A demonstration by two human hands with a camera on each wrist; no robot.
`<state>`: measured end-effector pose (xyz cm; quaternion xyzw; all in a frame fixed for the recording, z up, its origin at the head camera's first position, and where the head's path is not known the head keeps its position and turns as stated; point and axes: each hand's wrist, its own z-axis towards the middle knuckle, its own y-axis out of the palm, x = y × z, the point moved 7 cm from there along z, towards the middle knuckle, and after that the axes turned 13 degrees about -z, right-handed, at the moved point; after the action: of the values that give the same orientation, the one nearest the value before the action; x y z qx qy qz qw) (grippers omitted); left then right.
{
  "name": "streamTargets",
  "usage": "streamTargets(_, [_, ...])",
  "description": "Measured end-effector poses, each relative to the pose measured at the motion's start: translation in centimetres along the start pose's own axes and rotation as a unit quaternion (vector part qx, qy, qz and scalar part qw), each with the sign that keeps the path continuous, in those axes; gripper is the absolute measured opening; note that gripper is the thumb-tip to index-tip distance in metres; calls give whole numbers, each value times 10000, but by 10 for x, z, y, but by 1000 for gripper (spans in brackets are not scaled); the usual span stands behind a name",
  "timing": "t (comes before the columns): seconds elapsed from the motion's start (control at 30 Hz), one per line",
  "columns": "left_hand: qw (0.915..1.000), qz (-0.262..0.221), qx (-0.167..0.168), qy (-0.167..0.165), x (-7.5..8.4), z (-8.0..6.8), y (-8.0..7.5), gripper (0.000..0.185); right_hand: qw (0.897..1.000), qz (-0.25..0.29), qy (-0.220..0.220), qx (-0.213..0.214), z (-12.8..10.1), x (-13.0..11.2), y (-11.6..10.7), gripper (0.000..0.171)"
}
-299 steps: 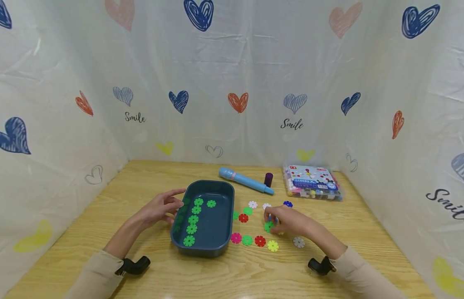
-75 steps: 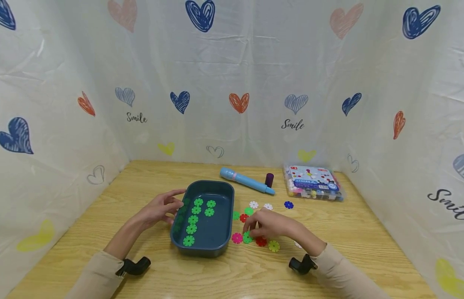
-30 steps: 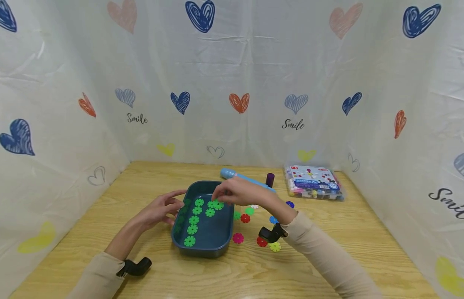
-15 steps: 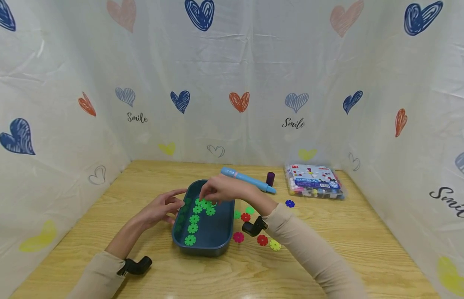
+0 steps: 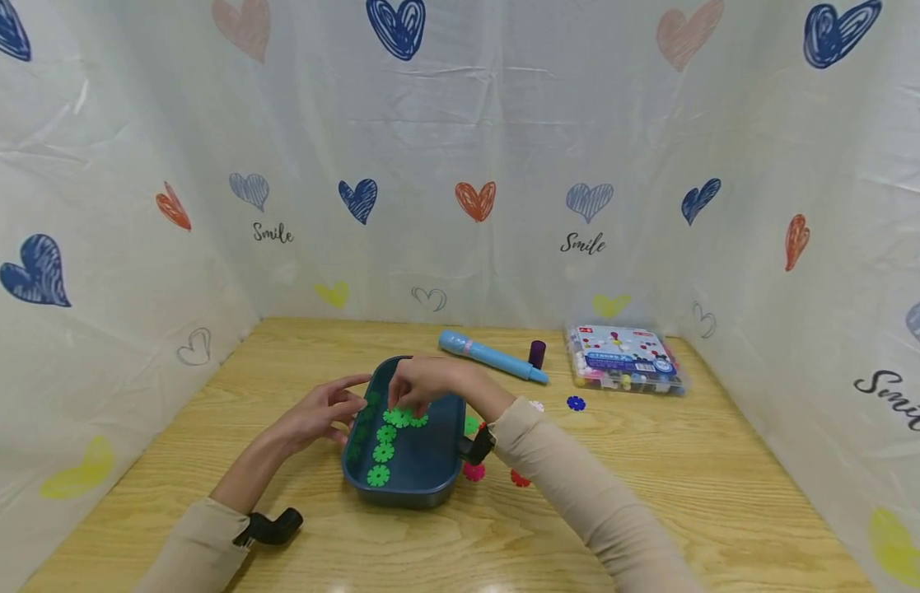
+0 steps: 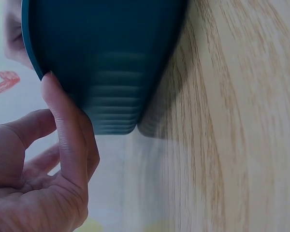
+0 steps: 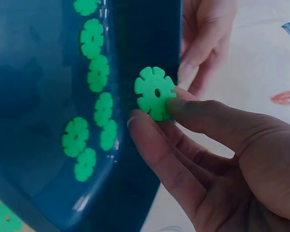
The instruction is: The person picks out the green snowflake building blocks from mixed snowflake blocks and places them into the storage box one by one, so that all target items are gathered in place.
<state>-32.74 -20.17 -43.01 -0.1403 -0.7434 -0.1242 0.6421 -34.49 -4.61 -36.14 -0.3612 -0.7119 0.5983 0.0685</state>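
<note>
Wooden table; right hand pinches green disc over tray.

Tray was dark teal; the flower discs in it bright green, same as the one my right hand pinched. Loose discs on the pale wood-grain table: pink, red, blue. My sleeves were beige. Backdrop white with blue, red, pink and yellow hearts.

The word "Smile" was written on the curtain in three places. The box label was too small to read.
</note>
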Motion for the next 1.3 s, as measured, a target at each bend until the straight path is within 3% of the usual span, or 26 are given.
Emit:
streamTargets(0.6, [10000,37,-15,28,2,1,1,64,9940,253,468,-956,22,28,24,16])
streamTargets(1.3, [10000,4,-36,25,1,1,1,63,9914,393,770,-986,20,36,26,21])
